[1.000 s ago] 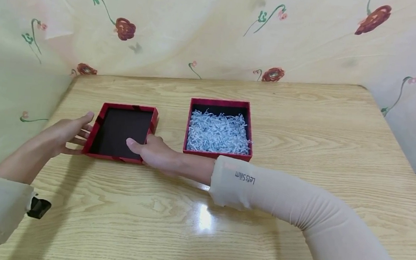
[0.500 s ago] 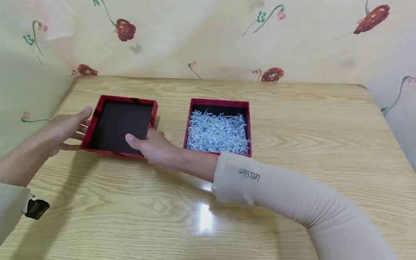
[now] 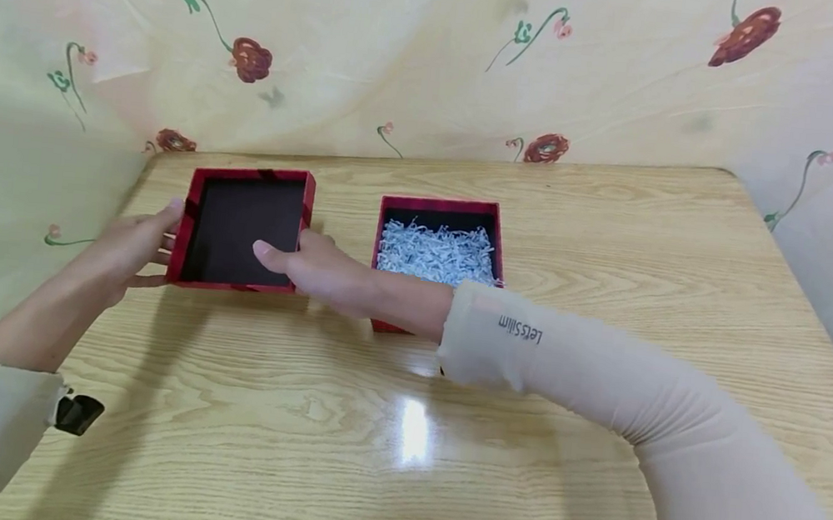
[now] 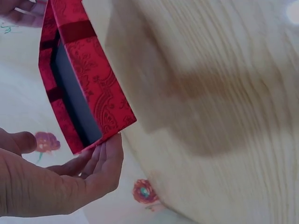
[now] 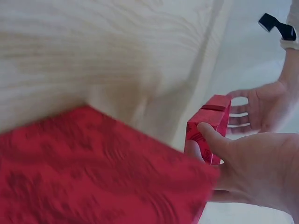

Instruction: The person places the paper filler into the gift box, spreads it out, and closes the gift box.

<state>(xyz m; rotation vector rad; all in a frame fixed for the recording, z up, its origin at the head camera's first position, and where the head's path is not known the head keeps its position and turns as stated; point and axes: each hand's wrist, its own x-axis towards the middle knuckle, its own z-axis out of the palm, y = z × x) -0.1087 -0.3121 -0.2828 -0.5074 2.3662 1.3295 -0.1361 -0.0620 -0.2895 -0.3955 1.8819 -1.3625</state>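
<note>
A shallow red patterned box lid (image 3: 244, 231), dark inside and banded with ribbon, is raised above the table, its hollow side toward the head camera. My right hand (image 3: 325, 272) grips its right side, thumb over the rim and fingers outside. At the opposite side, my left hand (image 3: 133, 245) touches the lid with its fingers extended. The left wrist view has those fingers against a lower corner, the thumb standing apart. To the right sits a red box (image 3: 440, 205) filled with pale blue shredded paper (image 3: 436, 249); my right forearm hides its front part.
The wood-grain table (image 3: 338, 453) carries the box. Floral cloth (image 3: 406, 58) hangs behind the table and along its sides. In the right wrist view, the box's red wall (image 5: 103, 172) stands close to my right hand.
Both hands have raised the lid and moved it away from me, tilting its hollow side more toward the head camera. My right forearm now covers more of the filled box.
</note>
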